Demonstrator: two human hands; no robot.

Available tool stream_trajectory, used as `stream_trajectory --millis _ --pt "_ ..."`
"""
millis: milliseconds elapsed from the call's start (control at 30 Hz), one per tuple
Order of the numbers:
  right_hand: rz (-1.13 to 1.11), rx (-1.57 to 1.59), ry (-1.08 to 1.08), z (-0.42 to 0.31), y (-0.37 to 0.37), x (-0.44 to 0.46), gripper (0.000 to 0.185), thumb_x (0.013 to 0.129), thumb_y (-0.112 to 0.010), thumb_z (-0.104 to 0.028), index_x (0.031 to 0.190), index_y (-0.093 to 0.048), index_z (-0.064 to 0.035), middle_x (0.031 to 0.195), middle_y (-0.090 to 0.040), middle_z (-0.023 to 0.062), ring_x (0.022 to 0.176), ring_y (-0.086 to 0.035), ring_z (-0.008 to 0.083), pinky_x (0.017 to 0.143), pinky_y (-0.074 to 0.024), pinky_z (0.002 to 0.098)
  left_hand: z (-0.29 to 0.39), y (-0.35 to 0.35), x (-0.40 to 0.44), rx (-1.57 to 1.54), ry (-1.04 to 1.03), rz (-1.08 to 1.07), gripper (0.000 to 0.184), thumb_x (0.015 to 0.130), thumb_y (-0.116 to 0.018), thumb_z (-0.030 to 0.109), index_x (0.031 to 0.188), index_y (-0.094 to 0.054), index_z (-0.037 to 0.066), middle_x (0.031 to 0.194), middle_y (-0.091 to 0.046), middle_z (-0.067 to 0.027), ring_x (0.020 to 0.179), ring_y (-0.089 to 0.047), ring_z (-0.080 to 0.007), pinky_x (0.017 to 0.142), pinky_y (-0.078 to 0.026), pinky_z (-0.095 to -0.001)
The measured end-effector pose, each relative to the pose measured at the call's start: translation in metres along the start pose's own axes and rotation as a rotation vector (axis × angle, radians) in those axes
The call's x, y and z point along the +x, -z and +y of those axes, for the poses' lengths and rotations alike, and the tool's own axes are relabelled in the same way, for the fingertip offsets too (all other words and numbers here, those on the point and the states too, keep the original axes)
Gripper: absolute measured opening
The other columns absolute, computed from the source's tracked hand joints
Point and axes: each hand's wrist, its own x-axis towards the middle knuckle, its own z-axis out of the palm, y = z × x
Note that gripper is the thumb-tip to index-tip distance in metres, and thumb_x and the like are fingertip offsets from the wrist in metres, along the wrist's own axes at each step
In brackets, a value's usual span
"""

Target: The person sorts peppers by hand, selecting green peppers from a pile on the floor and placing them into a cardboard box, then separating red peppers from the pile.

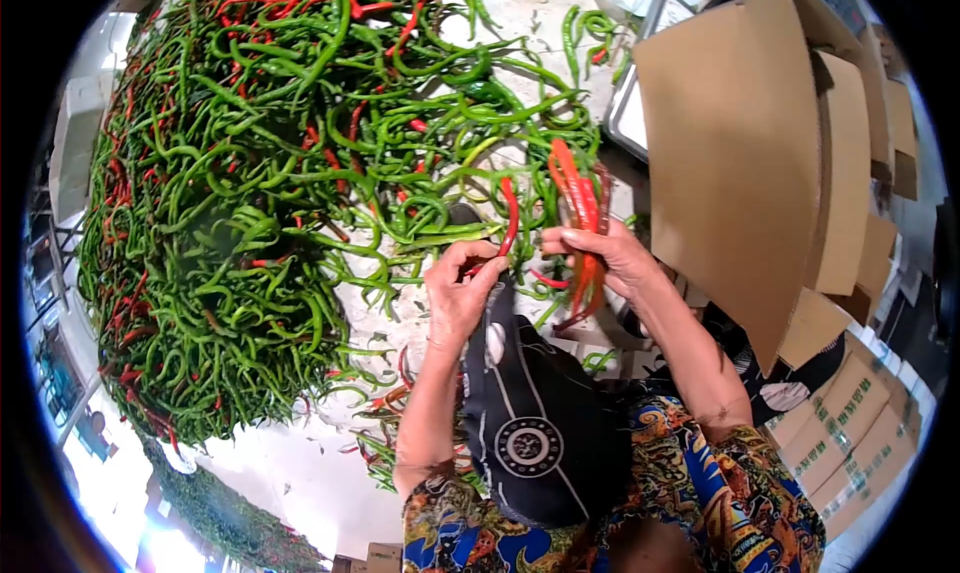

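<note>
My left hand [462, 291] pinches a single curved red chili pepper [512, 213] between thumb and fingertips, its upper end pointing away from me. To the right, my right hand [612, 257] is closed round a bunch of long red chili peppers [577, 188]. The bunch sticks out above and below the fist, and one darker pepper hangs lowest. Both hands are over the pale table [395, 318], close to the near edge of a big heap of mostly green chili peppers [240, 163]. Part of the table below the hands is hidden by a dark cap [540, 423].
Cardboard sheets and box flaps [740, 163] rise on the right, beside a white-rimmed tray [630, 113]. Printed cartons [840, 433] are stacked at the lower right. Loose peppers [385, 413] lie near the left forearm. Another pepper heap [230, 518] appears at the lower left.
</note>
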Motion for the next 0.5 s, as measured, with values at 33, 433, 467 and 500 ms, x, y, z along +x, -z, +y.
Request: stream_trajectory --millis 33,433,467,500 --pt "-0.021 -0.003 0.020 0.000 -0.004 0.002 0.044 0.082 -0.073 -0.015 0.117 -0.053 0.0010 0.110 -0.066 0.0158 0.094 -0.066 0.0195 0.076 -0.0540 0.0270 0.004 -0.001 0.004 0.007 -0.010 -0.054 0.013 0.076 -0.074 0.001 0.085 -0.065 0.001 0.082 -0.066 -0.0049 0.072 -0.060 -0.0103 0.066 -0.049 -0.0247" --pt "-0.086 -0.074 0.166 -0.008 -0.007 0.011 0.033 0.079 -0.075 -0.011 0.106 -0.062 0.0004 0.091 -0.068 0.0077 0.084 -0.065 0.0153 0.080 -0.0533 0.0301 0.013 -0.023 0.036 -0.128 0.047 -0.412 0.015 0.080 -0.068 0.001 0.094 -0.063 0.000 0.086 -0.065 -0.0023 0.078 -0.060 -0.0094 0.074 -0.049 -0.0234" --pt "-0.087 -0.103 0.162 -0.009 -0.007 0.009 0.033 0.078 -0.075 -0.011 0.106 -0.063 0.0003 0.091 -0.068 0.0074 0.084 -0.065 0.0150 0.080 -0.0530 0.0298 0.002 -0.023 0.039 -0.311 0.153 -0.388 0.025 0.083 -0.067 0.003 0.107 -0.060 -0.001 0.090 -0.064 -0.0037 0.083 -0.059 -0.0088 0.075 -0.049 -0.0234" --pt "-0.090 -0.132 0.157 -0.011 -0.006 0.008 0.033 0.078 -0.075 -0.012 0.106 -0.063 0.0002 0.091 -0.067 0.0071 0.083 -0.065 0.0148 0.079 -0.0528 0.0295 0.013 -0.024 0.042 -0.368 0.175 -0.314 0.030 0.083 -0.067 0.004 0.111 -0.057 -0.001 0.092 -0.064 -0.0045 0.084 -0.059 -0.0092 0.076 -0.048 -0.0229"
